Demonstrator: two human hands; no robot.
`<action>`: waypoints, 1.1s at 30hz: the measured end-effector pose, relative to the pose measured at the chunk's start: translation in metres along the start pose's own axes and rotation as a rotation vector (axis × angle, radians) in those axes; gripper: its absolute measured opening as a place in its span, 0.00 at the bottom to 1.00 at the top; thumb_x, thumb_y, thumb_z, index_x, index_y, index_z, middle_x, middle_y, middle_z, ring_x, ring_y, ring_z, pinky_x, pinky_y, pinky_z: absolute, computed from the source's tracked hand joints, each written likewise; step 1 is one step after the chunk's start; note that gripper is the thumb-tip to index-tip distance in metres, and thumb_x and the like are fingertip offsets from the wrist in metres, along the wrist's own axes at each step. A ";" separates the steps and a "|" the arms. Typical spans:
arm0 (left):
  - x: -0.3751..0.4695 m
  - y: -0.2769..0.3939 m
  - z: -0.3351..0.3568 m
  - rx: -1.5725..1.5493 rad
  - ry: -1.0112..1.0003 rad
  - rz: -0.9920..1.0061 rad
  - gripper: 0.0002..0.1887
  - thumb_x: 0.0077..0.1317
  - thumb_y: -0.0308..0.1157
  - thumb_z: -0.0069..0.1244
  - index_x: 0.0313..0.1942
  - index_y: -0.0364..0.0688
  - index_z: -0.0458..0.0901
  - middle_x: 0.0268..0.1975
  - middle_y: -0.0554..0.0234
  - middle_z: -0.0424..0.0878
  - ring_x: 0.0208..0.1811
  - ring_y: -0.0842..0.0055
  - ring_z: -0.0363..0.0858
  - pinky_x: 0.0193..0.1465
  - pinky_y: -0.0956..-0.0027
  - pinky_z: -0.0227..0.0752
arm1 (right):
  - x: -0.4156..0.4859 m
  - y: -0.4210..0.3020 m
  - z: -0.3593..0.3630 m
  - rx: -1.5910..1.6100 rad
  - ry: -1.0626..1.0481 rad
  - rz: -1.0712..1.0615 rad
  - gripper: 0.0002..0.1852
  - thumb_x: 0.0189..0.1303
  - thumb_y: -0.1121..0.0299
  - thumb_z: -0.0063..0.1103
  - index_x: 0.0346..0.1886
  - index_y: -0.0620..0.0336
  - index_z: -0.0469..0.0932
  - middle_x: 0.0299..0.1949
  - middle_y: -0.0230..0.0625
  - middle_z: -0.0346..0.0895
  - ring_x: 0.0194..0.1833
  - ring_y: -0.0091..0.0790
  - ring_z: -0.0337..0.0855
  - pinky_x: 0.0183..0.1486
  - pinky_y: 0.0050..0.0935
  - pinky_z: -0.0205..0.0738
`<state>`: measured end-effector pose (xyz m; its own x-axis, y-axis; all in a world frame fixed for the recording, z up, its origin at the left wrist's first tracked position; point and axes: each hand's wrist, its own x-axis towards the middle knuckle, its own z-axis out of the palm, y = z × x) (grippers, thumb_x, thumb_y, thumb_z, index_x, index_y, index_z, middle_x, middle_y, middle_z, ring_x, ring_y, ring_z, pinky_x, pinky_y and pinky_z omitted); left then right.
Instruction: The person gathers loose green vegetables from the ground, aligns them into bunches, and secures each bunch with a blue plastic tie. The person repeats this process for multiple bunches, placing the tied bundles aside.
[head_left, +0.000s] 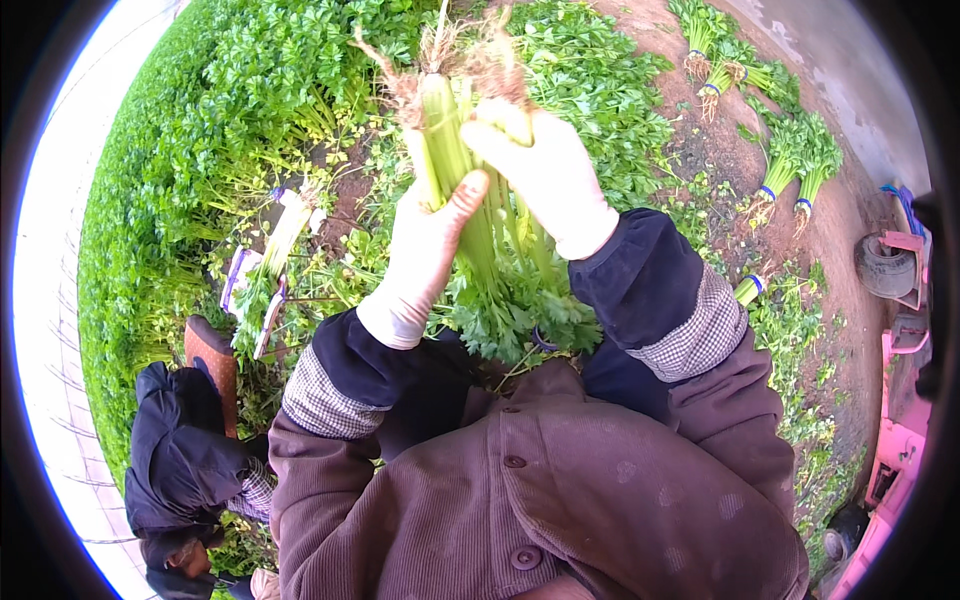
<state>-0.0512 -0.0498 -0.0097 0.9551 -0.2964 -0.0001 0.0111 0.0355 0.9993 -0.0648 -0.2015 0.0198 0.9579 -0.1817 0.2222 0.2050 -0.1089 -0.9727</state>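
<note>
My left hand (427, 251), in a pale glove with the thumb tip bare, grips a thick bunch of celery (446, 135) by its stalks. The bunch is held with its roots up and its leaves hanging down in front of my jacket. My right hand (551, 169), in a pale glove, is closed around the upper stalks on the right side, just below the roots. The roots (499, 67) above it are blurred. Left of my hands, another celery bunch (285, 232) lies across a small stand (270, 315) near a purple-edged packet.
Dense celery plants (165, 202) stand at the left. Tied celery bunches (780, 165) lie on bare soil at the upper right. A pink wheeled cart (896, 442) is at the right edge. A co-worker in dark clothes (187, 450) bends at the lower left.
</note>
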 end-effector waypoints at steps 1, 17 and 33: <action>0.001 0.000 -0.001 -0.045 0.022 0.003 0.23 0.67 0.44 0.60 0.54 0.35 0.80 0.43 0.65 0.85 0.42 0.82 0.79 0.49 0.74 0.73 | 0.001 0.002 -0.001 0.085 -0.021 0.062 0.14 0.63 0.64 0.64 0.45 0.65 0.80 0.35 0.29 0.80 0.36 0.20 0.78 0.41 0.24 0.73; 0.008 -0.006 -0.009 0.001 -0.210 -0.171 0.18 0.67 0.38 0.61 0.53 0.39 0.83 0.45 0.68 0.86 0.44 0.83 0.81 0.48 0.73 0.75 | 0.006 0.018 -0.007 0.803 -0.170 0.186 0.07 0.67 0.70 0.61 0.44 0.60 0.79 0.41 0.27 0.79 0.42 0.22 0.81 0.49 0.24 0.75; 0.039 -0.053 -0.017 -0.139 -0.465 -0.194 0.31 0.70 0.42 0.56 0.65 0.33 0.66 0.58 0.57 0.74 0.57 0.72 0.72 0.64 0.64 0.64 | -0.002 0.034 -0.036 0.456 0.013 0.116 0.15 0.48 0.75 0.72 0.40 0.62 0.80 0.33 0.32 0.82 0.37 0.30 0.81 0.44 0.31 0.76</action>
<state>-0.0097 -0.0470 -0.0630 0.6996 -0.7013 -0.1369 0.2443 0.0548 0.9681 -0.0669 -0.2399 -0.0110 0.9777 -0.1795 0.1087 0.1671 0.3526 -0.9207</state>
